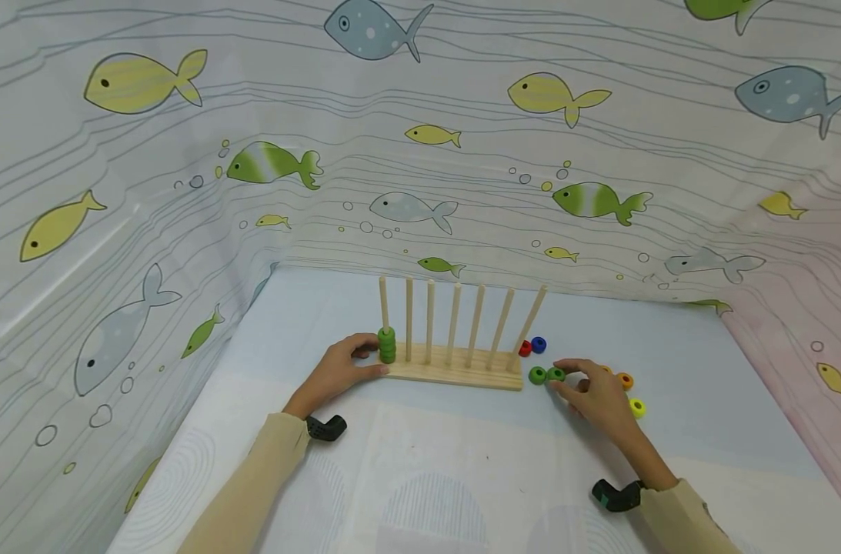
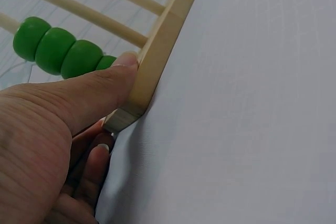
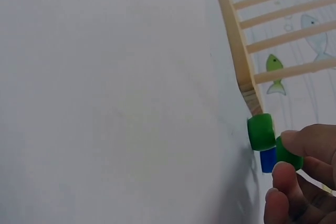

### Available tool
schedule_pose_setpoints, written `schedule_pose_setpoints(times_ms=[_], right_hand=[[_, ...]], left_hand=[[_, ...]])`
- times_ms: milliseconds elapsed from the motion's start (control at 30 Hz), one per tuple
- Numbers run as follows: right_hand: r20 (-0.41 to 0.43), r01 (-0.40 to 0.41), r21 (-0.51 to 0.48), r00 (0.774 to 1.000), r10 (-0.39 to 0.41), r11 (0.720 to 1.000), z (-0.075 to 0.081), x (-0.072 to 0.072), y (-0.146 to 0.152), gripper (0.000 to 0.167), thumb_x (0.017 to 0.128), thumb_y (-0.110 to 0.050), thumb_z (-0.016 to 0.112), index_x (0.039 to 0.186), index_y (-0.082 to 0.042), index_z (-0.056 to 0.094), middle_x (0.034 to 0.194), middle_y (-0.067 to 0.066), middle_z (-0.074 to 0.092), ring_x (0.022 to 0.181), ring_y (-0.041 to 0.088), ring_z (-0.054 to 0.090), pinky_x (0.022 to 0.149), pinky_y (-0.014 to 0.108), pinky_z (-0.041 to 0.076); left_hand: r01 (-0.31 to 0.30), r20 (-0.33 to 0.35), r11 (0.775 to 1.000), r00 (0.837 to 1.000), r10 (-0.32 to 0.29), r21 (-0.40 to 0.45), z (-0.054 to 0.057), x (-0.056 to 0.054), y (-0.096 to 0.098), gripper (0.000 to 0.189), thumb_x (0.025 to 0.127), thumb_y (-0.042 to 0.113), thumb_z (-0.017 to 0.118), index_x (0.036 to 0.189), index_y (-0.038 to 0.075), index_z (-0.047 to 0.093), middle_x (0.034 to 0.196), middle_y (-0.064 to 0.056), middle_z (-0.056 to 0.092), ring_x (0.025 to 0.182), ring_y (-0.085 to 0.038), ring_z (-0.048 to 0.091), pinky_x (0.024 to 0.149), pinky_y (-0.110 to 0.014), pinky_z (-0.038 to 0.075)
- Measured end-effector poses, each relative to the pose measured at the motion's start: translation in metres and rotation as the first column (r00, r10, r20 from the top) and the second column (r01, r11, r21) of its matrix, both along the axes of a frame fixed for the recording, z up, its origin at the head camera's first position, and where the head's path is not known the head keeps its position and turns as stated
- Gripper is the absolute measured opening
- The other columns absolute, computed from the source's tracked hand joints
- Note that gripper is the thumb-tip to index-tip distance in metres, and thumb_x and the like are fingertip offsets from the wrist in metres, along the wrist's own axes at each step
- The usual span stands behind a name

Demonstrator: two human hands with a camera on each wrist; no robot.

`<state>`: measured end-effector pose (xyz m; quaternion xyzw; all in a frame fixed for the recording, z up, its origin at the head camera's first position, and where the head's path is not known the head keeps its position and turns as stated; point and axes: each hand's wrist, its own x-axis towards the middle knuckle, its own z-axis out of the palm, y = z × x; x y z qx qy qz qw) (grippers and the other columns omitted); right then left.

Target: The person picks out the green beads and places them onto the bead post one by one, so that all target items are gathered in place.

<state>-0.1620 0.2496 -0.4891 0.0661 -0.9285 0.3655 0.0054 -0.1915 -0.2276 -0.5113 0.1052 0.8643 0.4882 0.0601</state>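
Observation:
A wooden peg stand (image 1: 455, 375) has several upright pegs in a row along its base. Green beads (image 1: 387, 346) are stacked on its leftmost peg. My left hand (image 1: 340, 371) grips the left end of the base, and in the left wrist view the thumb (image 2: 113, 80) presses on the base beside the bottom bead. To the right of the stand, my right hand (image 1: 600, 400) pinches a green bead (image 3: 288, 153) between thumb and fingers. Another green bead (image 1: 537, 375) lies just left of it, off the end of the base.
Behind my right hand lie a red bead (image 1: 525, 348) and a blue bead (image 1: 538, 345). Orange beads (image 1: 625, 381) and a yellow bead (image 1: 637, 408) are to its right. A fish-printed sheet (image 1: 420, 169) walls the table's back and sides.

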Motion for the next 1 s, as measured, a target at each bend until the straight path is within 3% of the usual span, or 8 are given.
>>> schedule_pose_setpoints(times_ms=[400,1000], right_hand=[[-0.060,-0.053,-0.022,0.997,0.052,0.998,0.004,0.006,-0.010,0.039,0.092,-0.022,0.081,0.127,-0.014,0.068,0.118,0.010,0.069,0.052,0.014,0.057,0.045,0.025,0.046],[-0.068,-0.116,-0.079,0.992,0.110,0.990,0.007,0.013,-0.027,0.038,0.090,-0.020,0.083,0.125,-0.013,0.069,0.118,0.008,0.070,0.054,0.012,0.058,0.048,0.025,0.048]], left_hand=[[-0.003,0.008,1.000,1.000,0.003,-0.001,0.001,0.001,0.000,0.069,0.085,0.040,0.086,0.143,0.015,0.058,0.140,-0.005,0.060,0.125,-0.028,0.058,0.108,-0.047,0.046],[0.004,0.010,1.000,1.000,-0.004,0.020,0.003,0.004,0.000,0.068,0.087,0.038,0.085,0.143,0.014,0.057,0.140,-0.007,0.060,0.126,-0.029,0.057,0.109,-0.048,0.045]])
